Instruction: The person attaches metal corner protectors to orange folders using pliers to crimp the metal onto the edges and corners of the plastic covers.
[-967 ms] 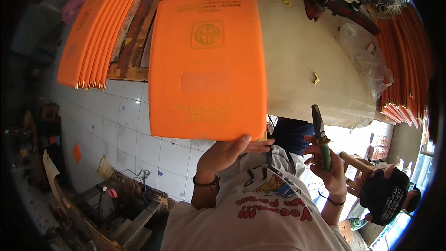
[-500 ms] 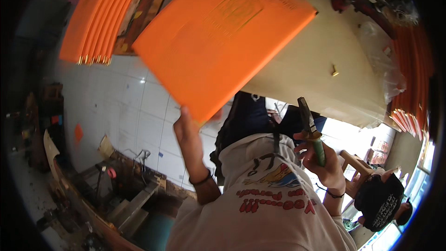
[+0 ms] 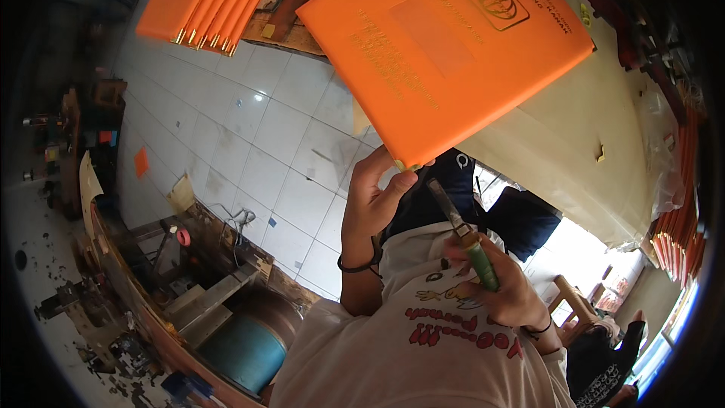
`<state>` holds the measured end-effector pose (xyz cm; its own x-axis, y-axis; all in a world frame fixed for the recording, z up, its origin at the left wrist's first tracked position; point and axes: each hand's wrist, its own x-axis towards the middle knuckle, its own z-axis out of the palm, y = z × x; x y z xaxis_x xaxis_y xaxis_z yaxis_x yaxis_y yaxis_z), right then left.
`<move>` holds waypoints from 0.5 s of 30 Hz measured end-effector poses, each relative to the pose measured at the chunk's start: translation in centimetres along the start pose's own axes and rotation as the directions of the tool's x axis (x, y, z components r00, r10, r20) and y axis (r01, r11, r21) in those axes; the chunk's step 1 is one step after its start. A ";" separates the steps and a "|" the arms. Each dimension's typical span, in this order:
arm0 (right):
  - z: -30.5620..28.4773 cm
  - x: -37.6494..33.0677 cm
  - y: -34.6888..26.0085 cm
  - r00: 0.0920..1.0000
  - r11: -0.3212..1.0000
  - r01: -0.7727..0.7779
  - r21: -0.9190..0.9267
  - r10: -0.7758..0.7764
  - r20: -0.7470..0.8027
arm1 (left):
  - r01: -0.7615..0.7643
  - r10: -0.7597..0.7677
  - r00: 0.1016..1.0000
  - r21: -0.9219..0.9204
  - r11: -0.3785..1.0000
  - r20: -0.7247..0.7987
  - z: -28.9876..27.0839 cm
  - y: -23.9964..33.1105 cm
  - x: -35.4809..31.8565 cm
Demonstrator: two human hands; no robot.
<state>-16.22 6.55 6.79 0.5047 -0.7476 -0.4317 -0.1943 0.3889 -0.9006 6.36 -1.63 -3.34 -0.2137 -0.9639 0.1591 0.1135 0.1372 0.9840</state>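
A stack of orange covers lies at upper left, white tiled floor open beside it. The left hand pinches the lower edge of an orange folder cover, now tilted further than before. The right hand grips a green-handled tool, blade just below that edge.

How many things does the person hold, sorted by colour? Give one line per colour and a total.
Orange: 1, the cover pinched at its lower corner by the left hand
Green: 1, the green-handled tool gripped in the right hand
Total: 2
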 end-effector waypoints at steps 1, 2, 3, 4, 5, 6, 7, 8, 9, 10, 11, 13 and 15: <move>0.0 0.2 0.1 1.000 1.000 -0.007 -0.004 0.007 -0.001 | 0.042 -0.047 0.997 -0.086 0.995 -0.061 0.4 0.4 0.1; 0.1 0.4 0.3 1.000 0.999 -0.001 -0.041 0.002 0.018 | 0.044 -0.050 0.997 -0.093 0.995 -0.063 0.3 0.0 0.1; 0.1 0.5 0.4 0.999 0.997 0.005 -0.076 -0.002 0.036 | 0.020 -0.023 0.998 -0.044 0.999 -0.056 -0.1 -0.5 0.1; 0.1 0.6 0.3 0.999 0.997 -0.002 -0.075 0.005 0.033 | -0.003 0.003 0.999 0.007 1.000 -0.046 -0.4 -0.8 0.1; 0.0 0.8 0.2 0.999 0.995 0.009 -0.095 -0.005 0.046 | 0.002 -0.002 0.999 0.001 1.000 -0.043 -0.5 -0.9 0.2; -0.1 0.9 0.2 0.998 0.993 0.021 -0.113 -0.015 0.058 | -0.017 0.018 0.999 0.020 1.000 -0.037 -0.5 -1.0 0.3; 0.0 1.0 0.2 0.999 0.994 0.015 -0.109 -0.010 0.053 | -0.036 0.037 0.999 0.040 0.999 -0.030 -0.7 -1.0 0.4; 0.1 1.2 0.3 0.999 0.993 0.036 -0.112 -0.032 0.038 | -0.031 0.032 0.999 0.036 0.999 -0.024 -1.0 -1.0 0.4; 0.1 1.3 0.4 0.998 0.992 0.057 -0.116 -0.054 0.023 | -0.004 0.004 1.000 0.042 0.999 0.000 -1.3 -1.0 0.5; 0.1 1.5 0.4 0.998 0.992 0.053 -0.112 -0.051 0.022 | 0.022 -0.023 1.000 0.051 0.998 0.020 -1.4 -1.0 0.6; 0.1 1.7 0.5 0.997 0.992 0.070 -0.103 -0.068 0.024 | 0.027 -0.028 0.999 0.052 0.998 0.021 -1.3 -1.1 0.6; 0.1 1.9 0.6 0.996 0.992 0.087 -0.092 -0.085 0.029 | -0.003 0.004 0.999 0.008 1.000 -0.038 -0.9 -1.3 0.6; 0.1 2.0 0.7 0.993 0.978 0.122 -0.168 -0.118 0.030 | -0.004 0.005 0.999 0.017 1.000 -0.044 -0.9 -1.6 0.5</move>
<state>-15.25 5.36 5.32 0.5496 -0.7716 -0.3204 -0.2696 0.1991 -0.9421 6.98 -2.53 -4.89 -0.1703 -0.9723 0.1602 0.0984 0.1450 0.9845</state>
